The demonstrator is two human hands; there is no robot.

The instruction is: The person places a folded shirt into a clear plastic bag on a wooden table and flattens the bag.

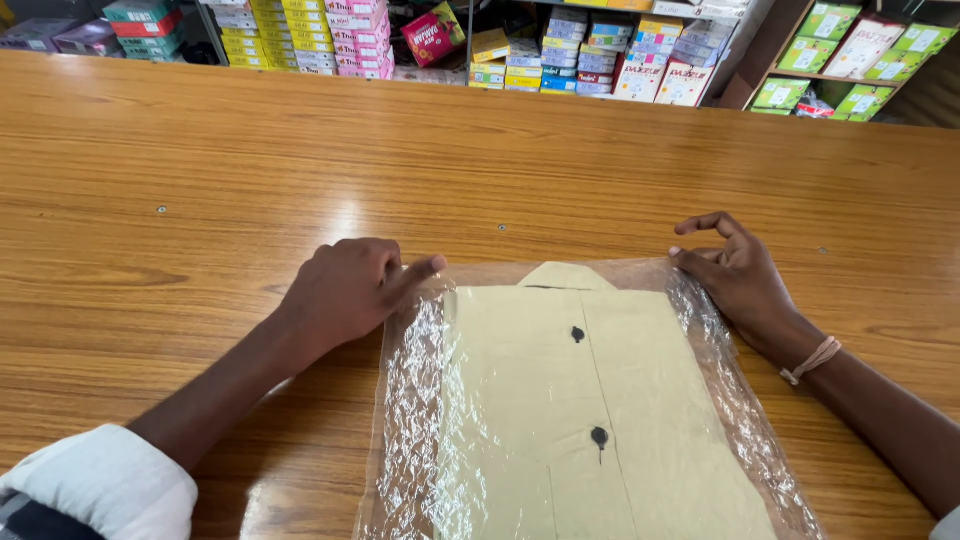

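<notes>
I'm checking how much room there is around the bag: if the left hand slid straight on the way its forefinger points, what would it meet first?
The left hand points right along the far edge of the clear plastic bag. It would probably first meet the shirt collar, then the right hand, though depth is hard to judge.

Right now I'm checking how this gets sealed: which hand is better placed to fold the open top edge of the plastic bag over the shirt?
Probably the right hand: its fingers pinch the bag's top corner. The left hand only presses flat on the other corner, beside the folded beige shirt.
</notes>
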